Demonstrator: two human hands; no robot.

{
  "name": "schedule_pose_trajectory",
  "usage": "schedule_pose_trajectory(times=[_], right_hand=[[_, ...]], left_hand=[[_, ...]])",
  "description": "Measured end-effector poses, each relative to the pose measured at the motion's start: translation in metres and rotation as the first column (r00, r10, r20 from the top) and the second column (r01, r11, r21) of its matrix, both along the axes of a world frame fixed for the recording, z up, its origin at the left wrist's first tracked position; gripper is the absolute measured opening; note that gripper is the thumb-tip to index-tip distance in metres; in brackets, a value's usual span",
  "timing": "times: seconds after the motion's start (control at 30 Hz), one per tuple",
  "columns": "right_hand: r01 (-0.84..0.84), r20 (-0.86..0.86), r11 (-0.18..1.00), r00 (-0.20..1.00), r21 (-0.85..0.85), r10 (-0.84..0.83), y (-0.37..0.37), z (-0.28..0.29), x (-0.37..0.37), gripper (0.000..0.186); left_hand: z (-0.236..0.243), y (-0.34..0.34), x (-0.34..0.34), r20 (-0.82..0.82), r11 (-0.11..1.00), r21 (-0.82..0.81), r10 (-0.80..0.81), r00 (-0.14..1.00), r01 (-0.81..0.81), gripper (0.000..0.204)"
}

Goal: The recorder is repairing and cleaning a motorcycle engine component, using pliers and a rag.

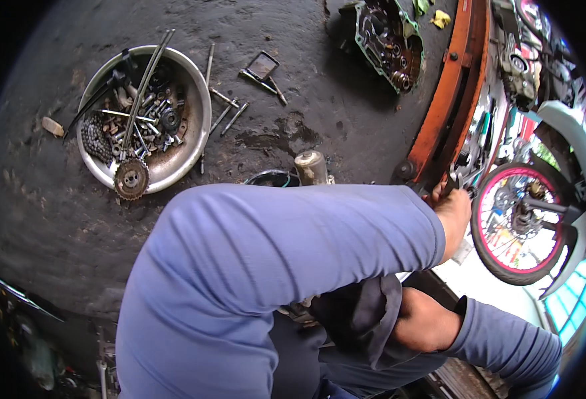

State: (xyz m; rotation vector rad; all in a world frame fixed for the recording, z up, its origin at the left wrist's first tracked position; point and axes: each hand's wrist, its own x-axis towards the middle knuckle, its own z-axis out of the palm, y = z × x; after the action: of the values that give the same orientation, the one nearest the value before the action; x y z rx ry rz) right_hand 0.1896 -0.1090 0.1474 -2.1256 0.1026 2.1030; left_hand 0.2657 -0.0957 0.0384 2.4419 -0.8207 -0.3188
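Observation:
My left arm, in a blue-grey sleeve, stretches across the middle to the right. At its end my left hand (454, 216) is beside the lower end of an orange metal beam (433, 113). Its fingers curl round something dark and metallic that I cannot make out, close to several metal hand tools (469, 174). Lower down, my right hand (429, 320) is closed on a dark cloth (363, 312), which hangs in folds over my lap. My left forearm hides much of what lies beneath it.
A metal bowl (203, 100) holds bolts, a chain and a toothed sprocket (132, 178). Loose studs (235, 118) lie beside it. An open engine casing (394, 50) rests at the top. A metal cylinder (311, 166) stands behind my forearm. At right is a pink-rimmed motorcycle wheel (482, 243).

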Motion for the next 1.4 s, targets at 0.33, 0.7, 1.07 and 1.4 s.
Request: schedule_pose_trajectory(times=[0.33,0.7,1.07,1.4], right_hand=[[-0.307,0.041,0.948,0.950,-0.082,0.311,0.052,-0.003,0.023,0.052],[-0.167,-0.086,0.980,0.984,-0.107,0.158,0.056,-0.007,0.029,0.064],[-0.117,-0.066,0.956,0.993,-0.270,0.103,0.049,0.008,0.019,0.055],[-0.060,-0.038,0.969,0.998,-0.240,0.052,0.038,0.008,0.015,0.051]], left_hand=[[0.001,0.015,-0.003,0.103,0.995,0.096,-0.041,0.994,0.031,0.022],[0.001,0.022,-0.001,0.103,0.998,0.036,-0.052,0.993,0.048,0.016],[-0.003,0.009,0.002,0.146,0.998,0.063,-0.030,0.989,0.021,0.017],[0.000,0.014,0.000,0.094,0.998,0.057,-0.037,0.995,0.032,0.017]])
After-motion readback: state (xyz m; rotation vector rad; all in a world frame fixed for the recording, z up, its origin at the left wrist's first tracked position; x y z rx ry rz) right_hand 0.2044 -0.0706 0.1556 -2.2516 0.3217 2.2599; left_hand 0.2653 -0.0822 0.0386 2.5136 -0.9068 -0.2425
